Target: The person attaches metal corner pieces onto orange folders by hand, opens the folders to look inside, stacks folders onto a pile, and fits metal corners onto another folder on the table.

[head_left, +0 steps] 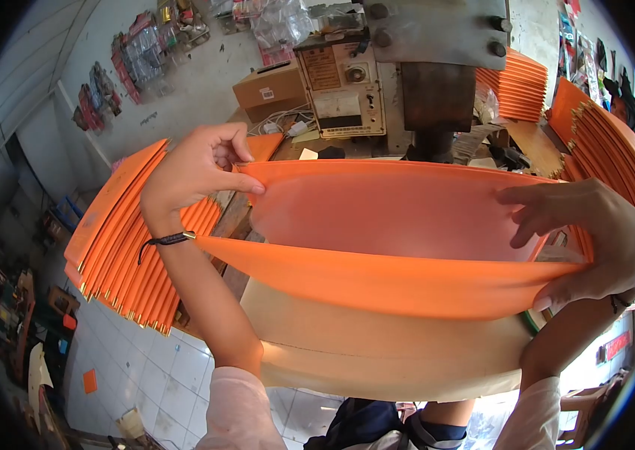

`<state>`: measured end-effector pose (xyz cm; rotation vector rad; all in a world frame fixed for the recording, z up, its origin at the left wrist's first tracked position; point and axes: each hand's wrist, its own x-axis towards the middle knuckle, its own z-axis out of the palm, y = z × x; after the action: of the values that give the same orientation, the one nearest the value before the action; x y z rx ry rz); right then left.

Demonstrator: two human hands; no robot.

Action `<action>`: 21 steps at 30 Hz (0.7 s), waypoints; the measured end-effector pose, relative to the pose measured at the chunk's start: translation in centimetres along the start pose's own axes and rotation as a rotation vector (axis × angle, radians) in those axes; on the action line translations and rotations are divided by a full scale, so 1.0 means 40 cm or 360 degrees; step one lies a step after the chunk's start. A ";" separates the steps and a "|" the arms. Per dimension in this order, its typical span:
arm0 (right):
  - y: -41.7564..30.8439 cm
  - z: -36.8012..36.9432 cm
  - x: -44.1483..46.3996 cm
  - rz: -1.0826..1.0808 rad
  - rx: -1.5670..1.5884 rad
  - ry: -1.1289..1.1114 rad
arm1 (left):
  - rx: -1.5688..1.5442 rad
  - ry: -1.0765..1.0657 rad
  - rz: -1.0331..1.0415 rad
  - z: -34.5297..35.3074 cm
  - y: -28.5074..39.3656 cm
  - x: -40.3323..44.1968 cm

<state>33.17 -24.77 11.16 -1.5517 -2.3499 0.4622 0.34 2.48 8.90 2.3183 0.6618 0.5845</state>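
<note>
An orange plastic folder (385, 281) is spread apart before me, its front and back panels bowed away from each other so the paler inside shows. At the upper left corner, my left hand (194, 169) pinches the back panel's edge between thumb and fingers. My right hand (591, 229) is at the right end, its thumb on the outside of the front panel and its other fingers reaching into the opening. Beneath the folder lies a cream-coloured padded surface (377, 356). Beside my left forearm is a stack of orange folders (119, 236) with brass-coloured edge bits.
A press machine (437, 97) rises behind the folder, next to a control box (344, 86) with a dial. A cardboard box (269, 90) stands left of it. More orange stacks (516, 82) sit at the back right and along the right side (610, 142). Tiled floor (134, 367) shows below.
</note>
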 end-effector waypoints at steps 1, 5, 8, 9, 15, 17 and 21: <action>-0.009 0.001 0.004 0.0060 0.0061 0.0009 | -0.0013 -0.0006 0.0003 -0.001 -0.002 0.000; -0.027 0.005 0.004 0.0058 -0.0055 0.0078 | -0.0054 -0.0008 0.0002 -0.002 -0.007 -0.001; -0.036 0.004 0.004 0.0043 -0.0124 0.0075 | -0.0083 -0.0003 0.0003 0.002 -0.004 -0.002; -0.037 0.003 0.005 0.0065 -0.0113 0.0070 | -0.0072 -0.0006 0.0011 0.001 -0.005 -0.001; -0.028 0.009 0.003 0.0164 -0.0070 0.0085 | 0.0003 -0.0013 0.0074 -0.004 -0.011 0.001; -0.015 0.018 0.003 0.0090 -0.0115 0.0096 | 0.0026 -0.0005 0.0089 -0.002 -0.008 0.000; -0.015 0.030 0.030 0.0138 0.0030 0.0094 | 0.0055 0.0001 0.0090 0.002 0.001 0.000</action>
<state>31.72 -24.03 10.39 -1.6408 -2.2353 0.4498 0.38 2.42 8.88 2.3756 0.6129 0.6037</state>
